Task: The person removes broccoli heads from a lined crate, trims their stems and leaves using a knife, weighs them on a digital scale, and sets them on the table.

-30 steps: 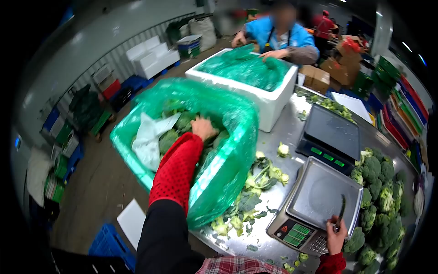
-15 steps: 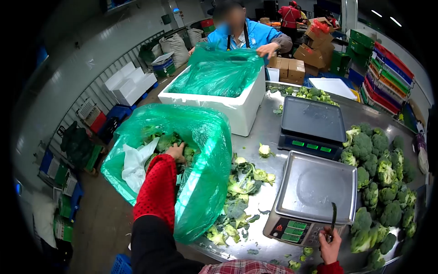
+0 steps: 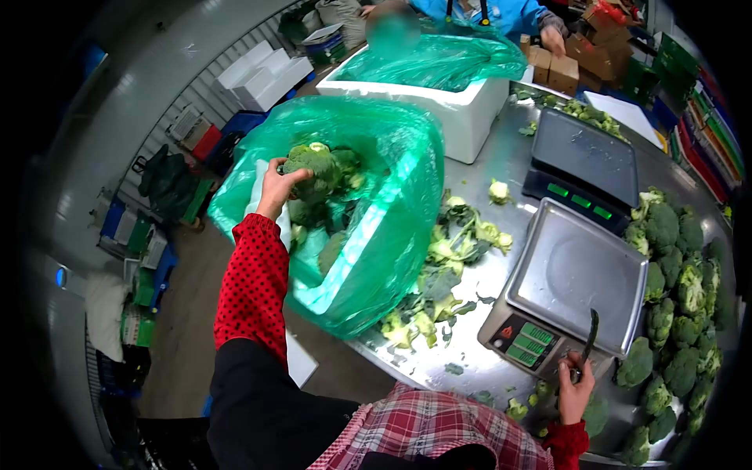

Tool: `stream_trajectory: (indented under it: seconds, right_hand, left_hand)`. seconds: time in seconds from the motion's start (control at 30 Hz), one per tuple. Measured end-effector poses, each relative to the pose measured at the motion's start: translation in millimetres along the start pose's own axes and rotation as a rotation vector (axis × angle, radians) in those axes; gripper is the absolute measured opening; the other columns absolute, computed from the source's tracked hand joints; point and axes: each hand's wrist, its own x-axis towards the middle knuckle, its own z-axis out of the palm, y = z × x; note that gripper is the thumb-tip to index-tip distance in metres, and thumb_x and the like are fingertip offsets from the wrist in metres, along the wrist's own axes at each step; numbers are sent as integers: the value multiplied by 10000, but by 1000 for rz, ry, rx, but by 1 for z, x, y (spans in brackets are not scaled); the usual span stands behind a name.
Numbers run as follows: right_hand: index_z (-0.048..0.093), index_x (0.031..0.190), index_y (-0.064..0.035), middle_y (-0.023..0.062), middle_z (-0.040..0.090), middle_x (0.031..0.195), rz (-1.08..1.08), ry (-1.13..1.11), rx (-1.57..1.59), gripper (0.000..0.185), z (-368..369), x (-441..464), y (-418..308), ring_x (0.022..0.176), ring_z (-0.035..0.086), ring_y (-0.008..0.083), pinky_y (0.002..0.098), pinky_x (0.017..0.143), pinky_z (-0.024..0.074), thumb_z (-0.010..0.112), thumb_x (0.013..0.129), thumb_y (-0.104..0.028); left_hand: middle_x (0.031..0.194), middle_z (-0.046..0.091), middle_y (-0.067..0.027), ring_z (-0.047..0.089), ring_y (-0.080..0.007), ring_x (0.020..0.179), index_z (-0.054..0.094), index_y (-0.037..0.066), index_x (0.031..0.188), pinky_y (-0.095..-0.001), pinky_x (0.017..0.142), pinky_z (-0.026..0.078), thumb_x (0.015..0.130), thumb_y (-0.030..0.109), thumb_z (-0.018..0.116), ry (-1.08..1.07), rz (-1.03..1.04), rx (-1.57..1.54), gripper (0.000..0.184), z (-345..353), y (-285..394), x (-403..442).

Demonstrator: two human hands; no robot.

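My left hand grips a head of broccoli above the opening of a box lined with a green plastic bag. More broccoli and a white sheet show inside, partly hidden by my hand and sleeve. My right hand is closed round a knife, its blade pointing up in front of the steel-topped scale. The handle is mostly covered by my fingers. Right of that scale lies a pile of broccoli heads.
A second scale stands behind the first. Leaf trimmings litter the steel table. Across from me, a person in a blue jacket stands behind a white foam box with a green liner. Stacked crates stand far right.
My left hand has come up from inside the lined box with a broccoli head. My view has shifted, and the co-worker's hand has left the green liner. The knife stays in my right hand.
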Motion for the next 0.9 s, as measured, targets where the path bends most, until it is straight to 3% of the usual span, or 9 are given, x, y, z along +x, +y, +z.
stream_trajectory:
  seconds: [0.23,0.3,0.43,0.5,0.57,0.63,0.7,0.83,0.9]
  right_hand:
    - [637,1008,11,100,665,809,-191,-337,-83,229,50,-10,-23,757,640,180,302,717,494,698,801,-66]
    - [627,1038,23,67,672,850,-79,-423,-147,237,42,-13,-36,806,616,138,294,769,485,676,819,-55]
    - [621,1045,32,46,652,807,-120,-398,-71,246,44,-17,-31,764,604,126,283,749,486,669,827,-71]
    - [618,1053,38,48,652,803,-87,-449,-141,261,40,-21,-30,763,608,133,287,746,490,672,827,-81]
    - [620,1063,32,50,647,794,-214,-410,-93,273,45,-26,-20,747,606,135,290,718,489,677,822,-82]
    - [618,1077,28,65,644,788,-118,-448,-163,286,48,-29,-15,740,612,146,290,698,488,677,821,-84]
    - [615,1112,23,87,641,794,-190,-420,-127,293,57,-27,-24,744,618,158,288,686,489,663,834,-57]
    - [599,1193,-7,131,660,921,-487,-373,43,336,81,-27,-66,771,658,217,304,674,509,638,859,0]
    - [602,1206,-73,95,625,833,-657,-384,-138,387,92,-29,-53,693,637,261,346,573,498,689,830,-95]
  left_hand:
    - [895,603,-120,547,-144,469,541,-62,1164,-273,423,497,704,336,792,24,-233,-522,658,-22,-32,-36]
    - [862,588,-99,537,-137,458,547,-35,1160,-273,428,512,732,301,779,43,-150,-308,592,-18,-27,-45]
    - [932,636,-126,630,-167,621,521,-45,1202,-264,477,508,707,285,799,31,-198,-609,656,-22,-41,-54]
    - [951,651,-126,650,-176,732,506,-43,1225,-275,530,508,724,267,786,69,-52,-218,652,-17,-25,-67]
    - [1058,634,-134,641,-194,863,477,-45,1249,-305,618,521,684,263,807,65,-38,-300,723,-18,-29,-83]
    - [1143,601,-132,622,-204,987,458,-23,1273,-306,748,531,653,242,833,71,101,-531,771,-8,-10,-131]
    - [1224,542,-132,572,-235,1105,445,-1,1293,-340,886,501,605,223,864,-2,407,-441,836,7,16,-185]
    - [1197,513,-149,535,-287,1135,453,10,1290,-402,953,460,494,213,897,-186,777,-186,934,52,23,-273]
    - [1177,523,-188,556,-331,1076,476,21,1257,-418,915,474,486,216,890,-311,761,-107,897,80,11,-310]
